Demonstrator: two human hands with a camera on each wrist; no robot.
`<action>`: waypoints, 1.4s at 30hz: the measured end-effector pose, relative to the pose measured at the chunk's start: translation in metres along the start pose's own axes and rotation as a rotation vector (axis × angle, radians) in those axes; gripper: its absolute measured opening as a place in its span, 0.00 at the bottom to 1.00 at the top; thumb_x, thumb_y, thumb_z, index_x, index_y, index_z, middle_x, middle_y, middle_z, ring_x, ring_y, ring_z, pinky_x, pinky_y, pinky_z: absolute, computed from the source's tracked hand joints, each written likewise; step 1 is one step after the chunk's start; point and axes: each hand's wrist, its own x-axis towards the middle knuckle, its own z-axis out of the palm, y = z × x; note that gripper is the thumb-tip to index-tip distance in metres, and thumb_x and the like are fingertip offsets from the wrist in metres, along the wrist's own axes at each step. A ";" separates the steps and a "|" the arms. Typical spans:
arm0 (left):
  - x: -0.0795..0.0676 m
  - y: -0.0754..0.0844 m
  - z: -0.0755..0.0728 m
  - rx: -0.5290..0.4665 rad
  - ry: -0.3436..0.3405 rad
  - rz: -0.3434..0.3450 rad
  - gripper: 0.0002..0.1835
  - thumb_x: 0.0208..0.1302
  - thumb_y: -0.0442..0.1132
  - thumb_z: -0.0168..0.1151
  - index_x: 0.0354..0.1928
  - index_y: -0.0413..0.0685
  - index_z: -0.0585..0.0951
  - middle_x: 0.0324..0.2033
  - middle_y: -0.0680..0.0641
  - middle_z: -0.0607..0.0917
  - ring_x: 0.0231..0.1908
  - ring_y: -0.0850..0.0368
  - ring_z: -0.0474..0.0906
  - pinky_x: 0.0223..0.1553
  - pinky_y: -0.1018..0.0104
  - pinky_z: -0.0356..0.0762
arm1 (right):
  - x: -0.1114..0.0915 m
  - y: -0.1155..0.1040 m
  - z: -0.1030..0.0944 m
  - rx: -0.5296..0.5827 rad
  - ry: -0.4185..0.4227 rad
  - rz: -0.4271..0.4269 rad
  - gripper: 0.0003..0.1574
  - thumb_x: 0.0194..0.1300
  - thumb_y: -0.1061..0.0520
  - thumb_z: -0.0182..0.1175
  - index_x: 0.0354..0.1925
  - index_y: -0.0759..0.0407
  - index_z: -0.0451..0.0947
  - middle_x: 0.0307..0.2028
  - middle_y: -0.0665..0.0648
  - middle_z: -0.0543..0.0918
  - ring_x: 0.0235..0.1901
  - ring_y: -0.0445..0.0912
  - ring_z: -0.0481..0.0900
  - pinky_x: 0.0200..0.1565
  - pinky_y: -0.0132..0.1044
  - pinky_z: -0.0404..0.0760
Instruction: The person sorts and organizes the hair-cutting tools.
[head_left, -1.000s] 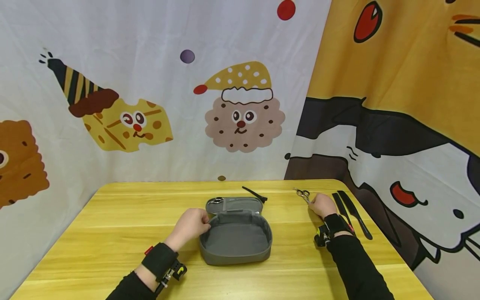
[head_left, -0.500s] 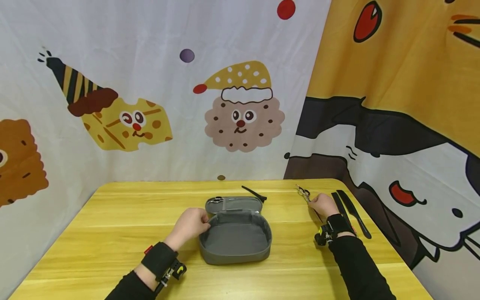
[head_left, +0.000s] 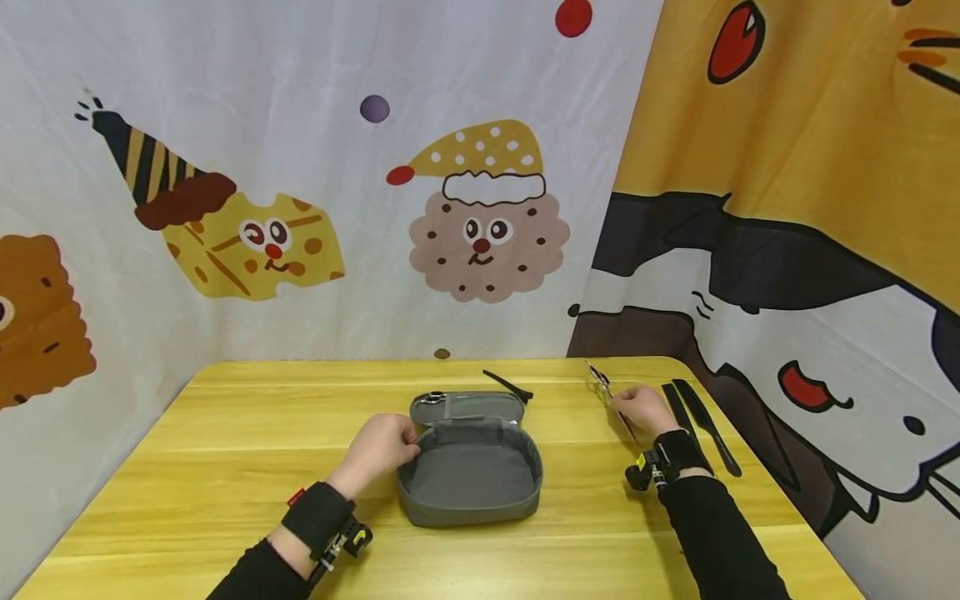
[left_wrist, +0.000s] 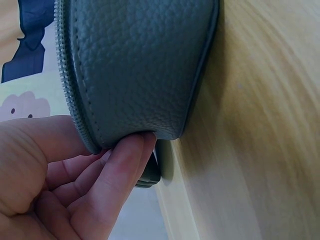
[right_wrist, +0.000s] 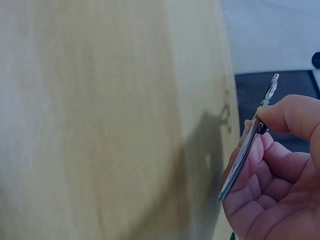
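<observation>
A grey zip case (head_left: 472,508) lies unzipped on the table with its lid folded back. My left hand (head_left: 381,450) pinches the case's left rim between thumb and fingers; the left wrist view shows the zipper edge and grained side (left_wrist: 140,65) at that grip. Over the table's right side, my right hand (head_left: 645,410) holds metal scissors (head_left: 600,379) between thumb and fingers. In the right wrist view the scissors (right_wrist: 243,157) appear edge-on, raised off the surface, with their shadow below. Another pair of scissors (head_left: 433,398) lies at the lid's left end.
A black hair clip (head_left: 510,385) lies behind the case, close to the lid. Two black combs (head_left: 701,417) lie side by side at the right edge, partly behind my right wrist. A printed curtain (head_left: 300,333) hangs behind the wooden table (head_left: 247,433).
The scissors in my right hand have swung from lying slanted to a steeper, edge-on angle, and appear lifted. That hand shifted only slightly. My left hand and the case stayed put.
</observation>
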 end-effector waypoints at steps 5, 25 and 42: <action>0.001 -0.001 0.000 0.007 0.011 0.014 0.15 0.53 0.30 0.73 0.18 0.49 0.77 0.16 0.56 0.74 0.19 0.60 0.67 0.24 0.65 0.66 | -0.005 -0.016 0.000 -0.016 0.019 -0.057 0.16 0.71 0.55 0.57 0.38 0.69 0.80 0.24 0.55 0.74 0.24 0.47 0.68 0.29 0.39 0.66; 0.000 0.000 0.000 -0.002 0.019 0.018 0.16 0.53 0.30 0.73 0.17 0.50 0.76 0.16 0.56 0.72 0.19 0.60 0.66 0.25 0.65 0.65 | -0.018 -0.060 0.024 -0.022 0.115 -0.232 0.10 0.65 0.57 0.64 0.39 0.65 0.83 0.32 0.56 0.83 0.31 0.47 0.78 0.34 0.39 0.76; -0.003 0.001 -0.003 -0.021 0.048 0.002 0.10 0.57 0.35 0.73 0.23 0.47 0.80 0.19 0.55 0.75 0.19 0.60 0.67 0.24 0.64 0.66 | -0.041 -0.092 0.045 -0.012 0.097 -0.416 0.05 0.63 0.60 0.65 0.38 0.61 0.82 0.31 0.51 0.82 0.32 0.45 0.79 0.36 0.40 0.78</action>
